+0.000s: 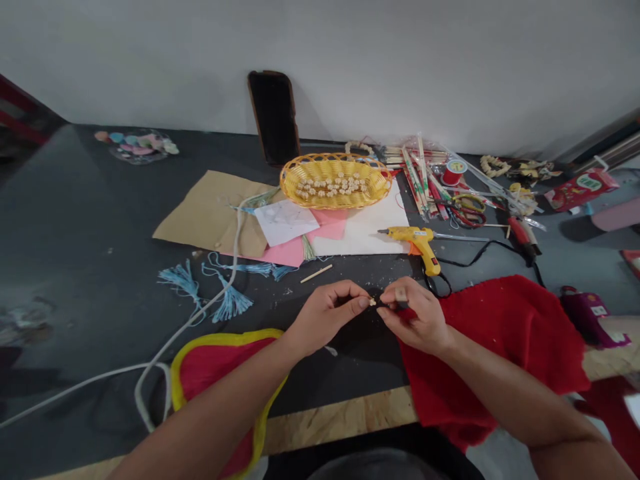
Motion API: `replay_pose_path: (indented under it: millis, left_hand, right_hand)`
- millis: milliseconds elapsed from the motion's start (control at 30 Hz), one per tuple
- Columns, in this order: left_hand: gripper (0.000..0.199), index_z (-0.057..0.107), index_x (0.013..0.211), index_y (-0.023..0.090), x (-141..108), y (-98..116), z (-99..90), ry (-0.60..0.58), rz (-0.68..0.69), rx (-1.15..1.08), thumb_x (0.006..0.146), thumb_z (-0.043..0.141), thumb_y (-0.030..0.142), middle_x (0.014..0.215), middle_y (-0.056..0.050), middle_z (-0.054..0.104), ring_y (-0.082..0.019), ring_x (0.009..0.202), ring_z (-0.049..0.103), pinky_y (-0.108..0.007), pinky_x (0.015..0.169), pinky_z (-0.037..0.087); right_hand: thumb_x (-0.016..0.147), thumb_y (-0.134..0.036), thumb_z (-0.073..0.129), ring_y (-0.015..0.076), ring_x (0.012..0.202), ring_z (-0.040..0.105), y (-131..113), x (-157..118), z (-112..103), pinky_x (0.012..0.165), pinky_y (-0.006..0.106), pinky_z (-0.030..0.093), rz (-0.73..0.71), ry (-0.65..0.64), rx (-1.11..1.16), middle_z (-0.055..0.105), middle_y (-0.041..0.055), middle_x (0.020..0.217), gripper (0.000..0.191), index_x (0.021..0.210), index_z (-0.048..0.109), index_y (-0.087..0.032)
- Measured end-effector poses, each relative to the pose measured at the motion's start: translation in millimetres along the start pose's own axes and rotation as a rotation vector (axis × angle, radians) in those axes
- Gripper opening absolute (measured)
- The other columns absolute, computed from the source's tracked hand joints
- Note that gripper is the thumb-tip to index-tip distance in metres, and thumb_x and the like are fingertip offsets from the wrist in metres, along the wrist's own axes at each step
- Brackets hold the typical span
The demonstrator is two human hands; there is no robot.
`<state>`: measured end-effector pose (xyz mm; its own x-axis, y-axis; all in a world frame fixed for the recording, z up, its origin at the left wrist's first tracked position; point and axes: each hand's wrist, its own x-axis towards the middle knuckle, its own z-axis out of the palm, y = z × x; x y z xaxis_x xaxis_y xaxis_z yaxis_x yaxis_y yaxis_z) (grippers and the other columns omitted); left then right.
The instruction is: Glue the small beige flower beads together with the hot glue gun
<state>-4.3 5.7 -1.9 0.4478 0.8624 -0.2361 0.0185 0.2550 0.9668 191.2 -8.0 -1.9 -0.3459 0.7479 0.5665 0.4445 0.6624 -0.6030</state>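
Between the fingertips of my left hand [333, 313] is a tiny pale bead-like piece [373, 302]. Close to its right, my right hand [417, 312] has its fingers pinched together on a small dark item too small to make out. Both hands are over the dark table, below a short wooden stick [316, 274]. Beyond them a yellow woven basket [367, 195] contains several small pale flower-shaped pieces [330, 187]. A yellow glue gun [414, 236] lies behind my right hand.
A black phone [274, 117] leans on the wall. Blue tassels [231, 303], a white cable [193, 320] and brown paper [200, 210] lie left. Rightward are scissors [467, 215], a red thread spool [454, 173] and red cloth [515, 333].
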Motion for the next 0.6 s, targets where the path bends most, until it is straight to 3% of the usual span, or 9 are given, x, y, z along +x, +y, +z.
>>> replay_pose_path:
  millis: [233, 600]
  left_hand:
    - [0.033, 0.065, 0.077, 0.015, 0.1, 0.5, -0.4, -0.027, -0.018, -0.026, 0.079, 0.067, 0.047, 0.071, 0.002, 0.059, -0.011, 0.068, 0.049, -0.022, 0.067, 0.037]
    - [0.031, 0.067, 0.077, 0.015, 0.0, -2.0, -2.5, -0.046, 0.025, 0.122, 0.084, 0.062, 0.045, 0.071, 0.001, 0.06, -0.011, 0.068, 0.048, -0.023, 0.063, 0.036]
  right_hand:
    - [0.084, -0.019, 0.067, 0.0131, 0.067, 0.061, 4.9, -3.7, 1.6, 0.061, 0.026, 0.053, -0.008, -0.03, 0.035, 0.067, 0.0058, 0.084, 0.021, 0.104, 0.063, -0.02]
    - [0.086, -0.018, 0.066, 0.0139, 0.072, 0.065, 3.4, -1.4, 2.6, 0.064, 0.026, 0.054, -0.027, -0.015, 0.026, 0.069, 0.005, 0.079, 0.009, 0.095, 0.066, -0.019]
